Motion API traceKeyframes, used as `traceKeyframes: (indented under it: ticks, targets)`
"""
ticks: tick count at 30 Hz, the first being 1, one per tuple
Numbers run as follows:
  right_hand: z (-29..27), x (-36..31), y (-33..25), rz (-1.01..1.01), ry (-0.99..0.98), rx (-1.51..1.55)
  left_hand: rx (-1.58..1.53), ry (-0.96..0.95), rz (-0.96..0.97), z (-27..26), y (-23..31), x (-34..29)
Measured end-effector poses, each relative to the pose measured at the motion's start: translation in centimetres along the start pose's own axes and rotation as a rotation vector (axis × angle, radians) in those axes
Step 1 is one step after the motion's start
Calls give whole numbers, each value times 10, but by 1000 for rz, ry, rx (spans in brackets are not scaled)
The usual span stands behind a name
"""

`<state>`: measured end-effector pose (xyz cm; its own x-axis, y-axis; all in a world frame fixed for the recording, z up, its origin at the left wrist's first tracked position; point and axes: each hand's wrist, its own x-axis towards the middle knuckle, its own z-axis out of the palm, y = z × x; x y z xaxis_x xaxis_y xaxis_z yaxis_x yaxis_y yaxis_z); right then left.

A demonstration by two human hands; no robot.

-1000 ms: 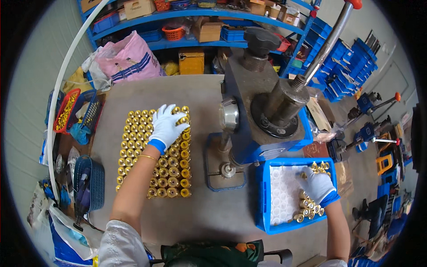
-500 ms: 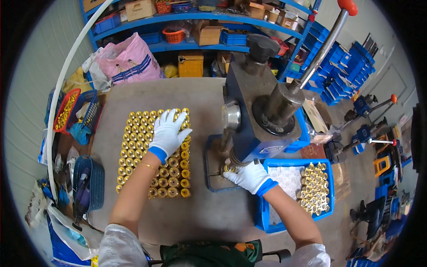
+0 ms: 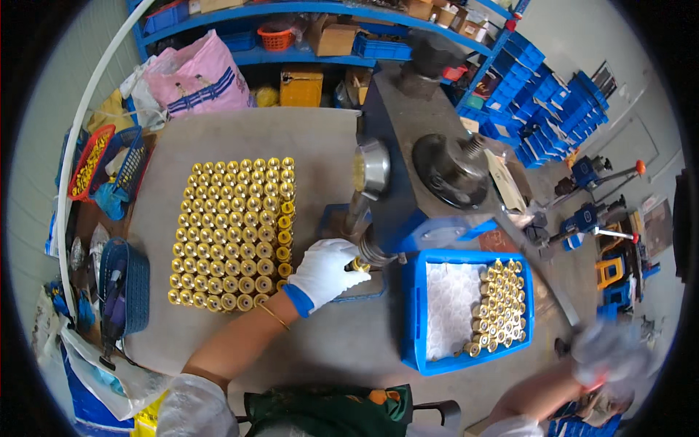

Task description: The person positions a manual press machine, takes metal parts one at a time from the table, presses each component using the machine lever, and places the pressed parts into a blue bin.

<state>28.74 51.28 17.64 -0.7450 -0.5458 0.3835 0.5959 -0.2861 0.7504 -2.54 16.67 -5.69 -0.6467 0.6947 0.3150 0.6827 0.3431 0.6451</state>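
My left hand [image 3: 324,273], in a white glove with a blue cuff, pinches a small gold-coloured metal fitting [image 3: 357,265] under the ram [image 3: 376,249] of a blue and grey hand press [image 3: 397,146]. At the lower right, my right hand [image 3: 610,353] is smeared by motion, closed around the end of the press lever [image 3: 546,280], whose knob it hides. Beside my left hand, a block of gold-coloured fittings [image 3: 233,233] stands in close rows on the grey table. More fittings [image 3: 501,306] stand in the right part of a blue tray [image 3: 410,320].
Baskets [image 3: 93,164] with small parts and a dark blue basket [image 3: 125,288] line the left edge. A pink sack [image 3: 195,76] stands behind the table, before blue shelving [image 3: 306,9]. Other lever presses [image 3: 586,218] and stacked blue bins [image 3: 539,109] are at the right.
My left hand has left the rows and come to the press with a fitting. My right hand has left the ram and swung the lever down to the lower right. The view has shifted slightly.
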Motion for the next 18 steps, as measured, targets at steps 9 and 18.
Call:
traceKeyframes:
  ticks: [9, 18]
  targets:
    - [-141, 136, -104, 762, -1227, 2547, 8, 31, -36, -5, -2, -8]
    - [-67, 143, -27, 149, -817, 3031, -27, -24, -136, -16, 2, -11]
